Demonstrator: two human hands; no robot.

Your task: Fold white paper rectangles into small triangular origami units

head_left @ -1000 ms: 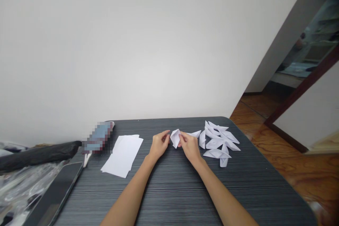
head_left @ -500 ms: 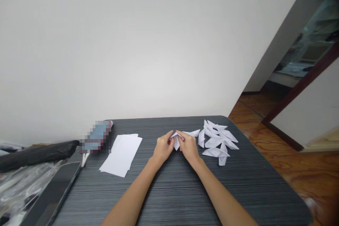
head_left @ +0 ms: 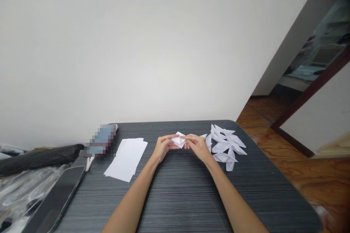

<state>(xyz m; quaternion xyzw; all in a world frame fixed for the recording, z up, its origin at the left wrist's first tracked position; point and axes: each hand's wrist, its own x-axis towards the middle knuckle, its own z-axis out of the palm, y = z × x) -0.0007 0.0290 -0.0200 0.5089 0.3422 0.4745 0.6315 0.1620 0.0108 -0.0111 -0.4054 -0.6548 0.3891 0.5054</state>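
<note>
Between my two hands is a small folded piece of white paper [head_left: 179, 142], now diamond-shaped with a crease down its middle. My left hand [head_left: 163, 147] pinches its left side, thumb and fingers closed on it. From the other side my right hand [head_left: 197, 146] grips the right corner, its index finger lying over the front. Just right of my right hand lies a pile of folded white paper pieces [head_left: 224, 147], pointed like little boats. Some of the nearer ones are partly covered by that hand.
Flat white paper sheets [head_left: 127, 160] lie left of my hands on the dark table [head_left: 175, 196]. Beyond them is a blurred-out blue and red object [head_left: 101, 140]. A smartphone [head_left: 56, 198] lies at the left edge, beside clear plastic wrapping [head_left: 19, 189]. A white wall [head_left: 169, 51] stands behind.
The folded paper has turned from a downward point into an opened-out diamond. Both my hands have shifted their hold to its left and right sides.
</note>
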